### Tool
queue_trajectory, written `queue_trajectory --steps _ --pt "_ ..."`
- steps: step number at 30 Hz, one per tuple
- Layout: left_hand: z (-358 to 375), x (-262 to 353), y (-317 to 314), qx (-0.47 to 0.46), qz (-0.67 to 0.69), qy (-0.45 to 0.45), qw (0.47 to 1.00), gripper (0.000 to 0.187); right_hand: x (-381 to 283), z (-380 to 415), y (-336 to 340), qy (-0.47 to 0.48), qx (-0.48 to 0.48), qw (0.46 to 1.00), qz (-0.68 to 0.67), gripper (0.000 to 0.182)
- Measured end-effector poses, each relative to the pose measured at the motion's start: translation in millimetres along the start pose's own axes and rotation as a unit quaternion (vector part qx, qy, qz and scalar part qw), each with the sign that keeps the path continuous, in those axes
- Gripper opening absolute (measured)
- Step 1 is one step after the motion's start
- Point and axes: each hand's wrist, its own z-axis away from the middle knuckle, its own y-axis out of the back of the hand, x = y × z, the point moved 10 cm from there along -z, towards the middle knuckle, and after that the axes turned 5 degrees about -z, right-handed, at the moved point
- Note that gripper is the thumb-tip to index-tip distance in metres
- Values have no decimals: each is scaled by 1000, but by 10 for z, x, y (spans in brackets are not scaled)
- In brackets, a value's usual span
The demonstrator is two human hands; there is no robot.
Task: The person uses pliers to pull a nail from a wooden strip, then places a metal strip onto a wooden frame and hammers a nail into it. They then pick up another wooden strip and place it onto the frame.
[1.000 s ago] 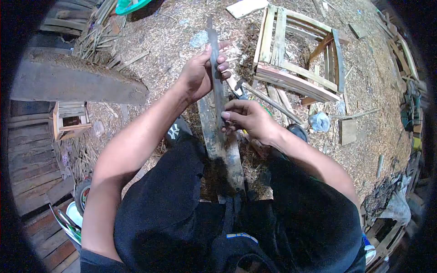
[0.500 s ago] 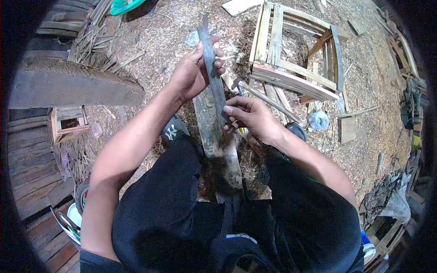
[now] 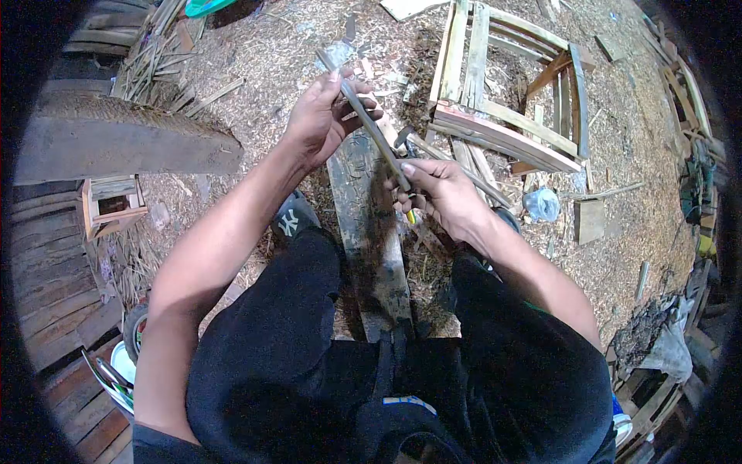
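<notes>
A thin grey wooden slat (image 3: 369, 127) slants between my hands, its narrow edge turned up toward me. My left hand (image 3: 321, 116) grips it near its far end, thumb on top and fingers curled around the far side. The near end is pinched between the thumb and fingers of my right hand (image 3: 444, 192). Below the slat a worn, stained plank (image 3: 348, 205) runs between my legs. What looks like a hammer (image 3: 403, 137) lies just beyond my right hand. A small yellow-and-green object (image 3: 411, 217) shows under my right fingers, mostly hidden.
A wooden stool-like frame (image 3: 506, 116) lies at the far right. A thick beam (image 3: 131, 143) juts in from the left, above a small wooden frame (image 3: 114, 207). A clear plastic bag (image 3: 541, 205) sits on the shaving-covered ground, right of my right hand.
The slat has been rolled from its broad face onto its narrow edge. Its far end has tipped to the left and nearer, while both hands keep hold of it.
</notes>
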Motion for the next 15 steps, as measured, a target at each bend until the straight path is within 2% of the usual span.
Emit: queue_trajectory --steps 3,7,9,11,15 --pt "7 -38 22 -16 17 0 1000 39 85 -29 92 -25 5 998 -62 29" --pt "0 -55 35 -23 23 1 999 38 85 -39 176 -24 35 996 -78 29" --pt "-25 -72 118 11 18 2 1000 37 3 -27 165 -12 35 994 -108 31" --pt "-60 -63 150 6 24 1 1000 37 -19 -11 204 -8 58 994 -90 30" --pt "-104 -58 209 5 38 -4 999 39 -81 -29 229 35 34 998 -49 24"
